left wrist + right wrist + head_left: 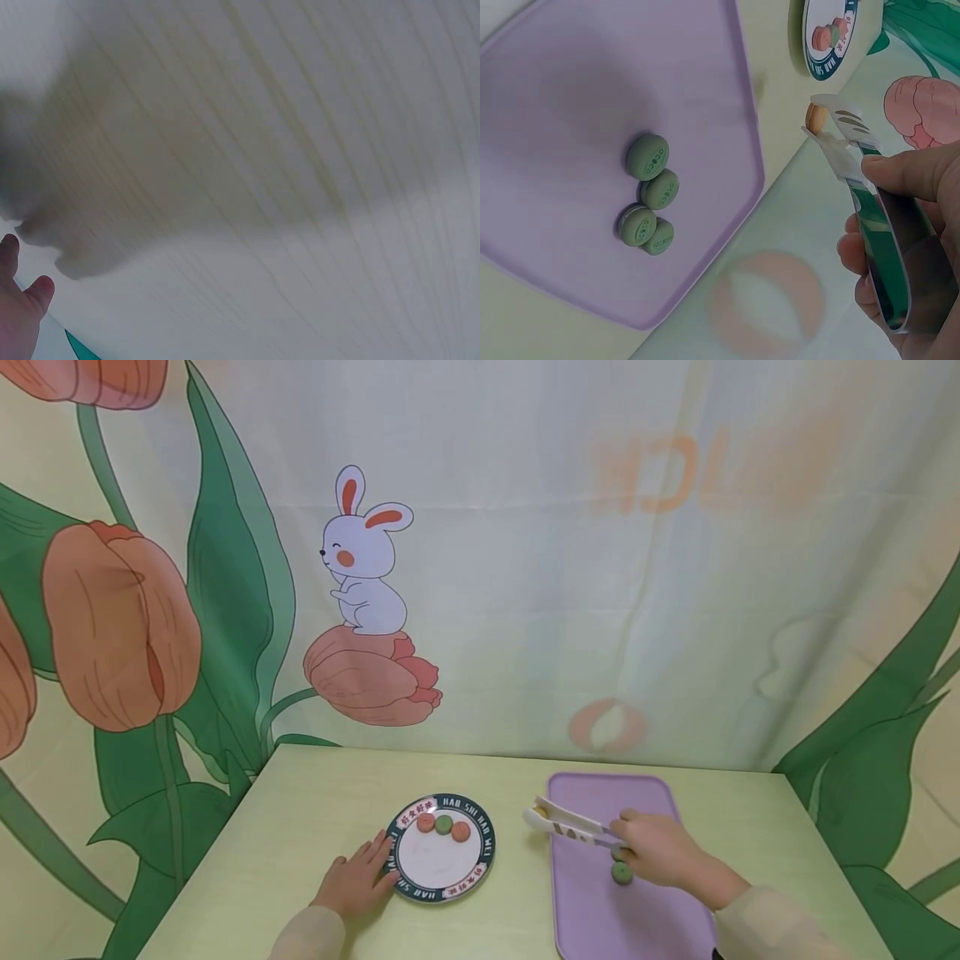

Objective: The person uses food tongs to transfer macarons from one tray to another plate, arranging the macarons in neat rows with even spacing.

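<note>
My right hand [663, 847] grips a pair of tongs [881, 247] with pale, slotted tips. Between those tips a tan-orange macaron [817, 118] is pinched, raised near the left edge of the purple tray [588, 906]. Several green macarons [647, 157] lie bunched on the tray; in the head view my right hand partly covers them. My left hand [354, 878] rests with its fingers at the left rim of a round plate [435, 864]. Near the plate's far side sit two pinkish macarons [461, 832] with a green macaron [444, 825] between them.
A pale wood-grain table [315, 802] carries the plate on the left and the tray on the right, with a strip of tabletop between them. Behind it hangs a curtain [510, 610] printed with a rabbit and tulips.
</note>
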`<state>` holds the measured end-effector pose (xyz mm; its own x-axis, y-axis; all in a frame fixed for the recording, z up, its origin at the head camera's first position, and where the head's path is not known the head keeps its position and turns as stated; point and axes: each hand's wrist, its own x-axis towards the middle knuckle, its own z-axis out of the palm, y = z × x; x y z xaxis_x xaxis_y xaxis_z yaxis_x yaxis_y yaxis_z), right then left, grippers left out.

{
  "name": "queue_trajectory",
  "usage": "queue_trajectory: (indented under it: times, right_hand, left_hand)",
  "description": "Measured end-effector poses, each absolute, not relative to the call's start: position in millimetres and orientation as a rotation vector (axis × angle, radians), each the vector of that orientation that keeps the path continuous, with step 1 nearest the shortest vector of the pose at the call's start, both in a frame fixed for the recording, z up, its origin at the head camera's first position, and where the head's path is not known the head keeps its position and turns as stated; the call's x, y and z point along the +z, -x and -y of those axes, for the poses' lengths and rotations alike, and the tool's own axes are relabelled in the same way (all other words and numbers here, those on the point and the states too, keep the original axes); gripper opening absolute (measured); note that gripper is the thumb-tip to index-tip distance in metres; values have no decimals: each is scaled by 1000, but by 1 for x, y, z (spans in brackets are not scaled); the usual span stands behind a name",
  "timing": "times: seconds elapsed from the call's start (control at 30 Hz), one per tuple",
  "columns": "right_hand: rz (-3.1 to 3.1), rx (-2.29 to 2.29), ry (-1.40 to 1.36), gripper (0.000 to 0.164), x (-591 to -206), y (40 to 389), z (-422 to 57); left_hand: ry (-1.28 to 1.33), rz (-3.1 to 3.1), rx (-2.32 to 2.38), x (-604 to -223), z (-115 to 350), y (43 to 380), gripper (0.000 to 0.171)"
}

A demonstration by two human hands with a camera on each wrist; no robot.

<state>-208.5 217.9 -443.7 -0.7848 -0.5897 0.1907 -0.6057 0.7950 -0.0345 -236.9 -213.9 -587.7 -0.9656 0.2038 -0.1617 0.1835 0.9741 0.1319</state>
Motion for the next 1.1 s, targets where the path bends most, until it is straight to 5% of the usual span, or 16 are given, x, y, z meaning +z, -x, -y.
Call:
queue_trajectory:
  times: [1.1]
  right_hand:
    - [2799,154,-1020,9,-453,216,-180]
  left_hand:
    - [-282,-2945,178,-587,214,235,67]
